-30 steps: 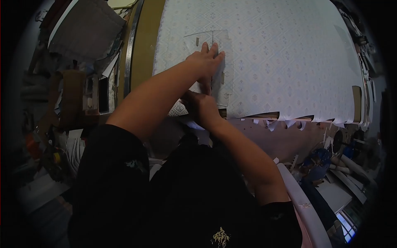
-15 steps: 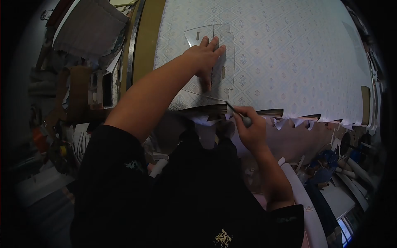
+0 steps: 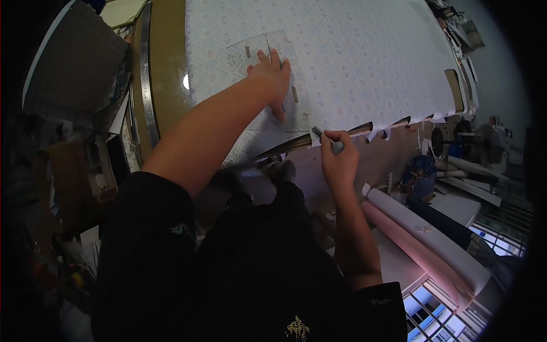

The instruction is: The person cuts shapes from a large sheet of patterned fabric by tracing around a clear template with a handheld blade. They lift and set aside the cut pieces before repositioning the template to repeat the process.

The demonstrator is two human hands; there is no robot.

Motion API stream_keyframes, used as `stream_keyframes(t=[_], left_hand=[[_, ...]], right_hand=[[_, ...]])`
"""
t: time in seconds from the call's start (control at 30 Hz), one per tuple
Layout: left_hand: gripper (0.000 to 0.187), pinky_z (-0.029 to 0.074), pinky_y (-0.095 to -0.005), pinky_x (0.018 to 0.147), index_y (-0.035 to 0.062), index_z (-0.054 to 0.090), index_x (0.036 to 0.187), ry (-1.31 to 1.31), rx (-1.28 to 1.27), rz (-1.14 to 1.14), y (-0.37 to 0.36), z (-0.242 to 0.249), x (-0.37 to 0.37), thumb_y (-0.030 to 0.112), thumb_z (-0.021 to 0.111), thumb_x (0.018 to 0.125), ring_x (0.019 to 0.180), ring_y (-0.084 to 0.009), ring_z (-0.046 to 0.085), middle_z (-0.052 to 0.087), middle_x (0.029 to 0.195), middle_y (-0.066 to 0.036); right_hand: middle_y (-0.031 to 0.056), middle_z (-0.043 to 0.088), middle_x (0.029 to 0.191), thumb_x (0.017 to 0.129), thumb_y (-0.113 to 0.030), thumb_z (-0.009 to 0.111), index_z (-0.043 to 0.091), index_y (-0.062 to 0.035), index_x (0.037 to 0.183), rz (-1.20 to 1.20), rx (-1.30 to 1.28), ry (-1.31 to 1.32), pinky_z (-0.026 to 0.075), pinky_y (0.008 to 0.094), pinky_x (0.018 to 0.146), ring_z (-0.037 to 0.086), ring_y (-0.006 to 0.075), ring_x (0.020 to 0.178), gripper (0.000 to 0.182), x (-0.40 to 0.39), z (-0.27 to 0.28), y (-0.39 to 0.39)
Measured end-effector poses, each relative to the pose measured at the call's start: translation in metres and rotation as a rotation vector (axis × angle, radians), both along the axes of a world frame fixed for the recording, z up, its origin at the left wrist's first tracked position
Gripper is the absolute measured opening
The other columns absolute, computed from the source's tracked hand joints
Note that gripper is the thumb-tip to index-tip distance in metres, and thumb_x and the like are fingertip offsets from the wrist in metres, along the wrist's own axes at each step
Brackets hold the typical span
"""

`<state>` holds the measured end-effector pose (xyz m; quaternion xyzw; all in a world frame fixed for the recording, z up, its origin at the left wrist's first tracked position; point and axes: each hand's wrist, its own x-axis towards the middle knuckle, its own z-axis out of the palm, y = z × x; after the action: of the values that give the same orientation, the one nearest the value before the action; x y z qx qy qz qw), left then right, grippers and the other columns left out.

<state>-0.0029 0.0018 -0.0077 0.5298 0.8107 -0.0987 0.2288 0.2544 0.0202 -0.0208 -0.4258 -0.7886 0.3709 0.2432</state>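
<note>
left hand (image 3: 272,80) flat on template (image 3: 268,62) | right hand (image 3: 337,162) grips knife (image 3: 327,139)

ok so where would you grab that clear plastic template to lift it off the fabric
Take the clear template by its far edge, the side away from the person. The left hand lies flat on its middle, and the right hand works a pen-like tool at the near corner. It lies flat on the patterned fabric, so probably slide a fingertip under that free edge, then pinch.

Black short-sleeved shirt (image 3: 228,273) bearing small gold and white embroidered emblems.
</note>
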Motion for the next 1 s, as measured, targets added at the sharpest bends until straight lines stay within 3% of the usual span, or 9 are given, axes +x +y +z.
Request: stream_keyframes(t=[0.1,0.17,0.4,0.47,0.5,0.6,0.67,0.77,1.0], left_hand=[[0.16,0.041,-0.0632,0.118,0.0009,0.014,0.167,0.004,-0.013,0.007,-0.001,0.003,0.0,0.062,0.102,0.049,0.157,-0.0561,0.016,0.008,0.174,-0.03],[0.161,0.041,-0.0629,0.118,0.0004,0.012,0.168,-0.005,-0.021,0.005,-0.003,0.004,-0.001,0.062,0.102,0.05,0.157,-0.056,0.015,0.007,0.174,-0.03],[0.162,0.04,-0.0625,0.119,0.0006,0.009,0.168,-0.002,-0.067,0.005,0.0,0.006,0.0,0.062,0.101,0.051,0.157,-0.0564,0.014,0.004,0.174,-0.03],[0.161,0.046,-0.0655,0.113,-0.0008,0.016,0.166,0.025,-0.004,0.005,0.001,-0.001,0.001,0.059,0.103,0.046,0.155,-0.059,0.02,0.013,0.172,-0.034],[0.161,0.046,-0.0655,0.113,-0.0008,0.016,0.166,0.027,-0.008,0.009,0.002,-0.001,0.002,0.059,0.103,0.046,0.155,-0.059,0.02,0.013,0.172,-0.034],[0.16,0.046,-0.0667,0.112,-0.0015,0.015,0.166,0.032,-0.035,0.003,0.004,0.0,0.004,0.059,0.103,0.046,0.154,-0.0598,0.02,0.012,0.171,-0.034],[0.161,0.046,-0.0673,0.112,-0.0025,0.015,0.166,0.04,-0.053,0.003,0.006,0.0,0.004,0.059,0.103,0.047,0.154,-0.0604,0.02,0.012,0.171,-0.035],[0.163,0.044,-0.065,0.114,-0.004,0.01,0.166,0.044,-0.101,-0.012,0.007,0.007,0.005,0.064,0.101,0.05,0.155,-0.0599,0.017,0.007,0.172,-0.035],[0.161,0.044,-0.0648,0.114,-0.0041,0.012,0.166,0.041,-0.085,-0.013,0.007,0.006,0.004,0.061,0.102,0.049,0.155,-0.06,0.018,0.008,0.172,-0.035]], right_hand=[[0.0177,0.076,0.091,0.094,-0.015,0.075,0.074,-0.0044,0.103,-0.049,-0.003,-0.056,0.056,0.0407,0.077,0.075,0.0352,0.085,0.014,-0.008,0.0,-0.005],[0.014,0.075,0.089,0.095,-0.014,0.075,0.073,0.0003,0.103,-0.037,0.069,-0.088,0.054,0.0343,0.078,0.069,0.0196,0.081,0.017,-0.012,0.002,-0.008],[0.0152,0.075,0.09,0.093,-0.014,0.077,0.073,0.0002,0.103,-0.041,0.04,-0.152,0.054,0.035,0.078,0.071,0.0202,0.083,0.018,-0.015,0.008,-0.005],[0.0183,0.078,0.096,0.091,-0.01,0.077,0.073,-0.0023,0.102,-0.052,0.007,-0.09,0.058,0.0401,0.081,0.077,0.0352,0.092,0.014,-0.009,0.002,-0.006],[0.0183,0.078,0.096,0.091,-0.01,0.077,0.073,-0.0023,0.102,-0.048,0.003,-0.088,0.058,0.0401,0.081,0.077,0.0352,0.092,0.014,-0.007,-0.006,-0.009],[0.0155,0.079,0.101,0.091,-0.002,0.076,0.072,-0.0003,0.103,-0.118,-0.061,0.21,0.056,0.0414,0.099,0.077,0.0337,0.103,0.013,-0.005,-0.044,-0.016],[0.0168,0.078,0.108,0.094,0.006,0.073,0.069,0.0007,0.104,-0.014,0.096,0.297,0.042,0.0447,0.119,0.073,0.0257,0.117,0.012,-0.012,-0.062,-0.011],[0.0179,0.078,0.109,0.094,0.006,0.072,0.068,-0.0002,0.105,-0.013,0.13,0.322,0.035,0.0486,0.125,0.072,0.0263,0.121,0.013,-0.018,-0.071,-0.014],[0.0189,0.078,0.109,0.095,0.004,0.073,0.068,0.0004,0.105,-0.017,0.093,0.338,0.036,0.0471,0.124,0.073,0.026,0.119,0.012,-0.016,-0.074,-0.01]])
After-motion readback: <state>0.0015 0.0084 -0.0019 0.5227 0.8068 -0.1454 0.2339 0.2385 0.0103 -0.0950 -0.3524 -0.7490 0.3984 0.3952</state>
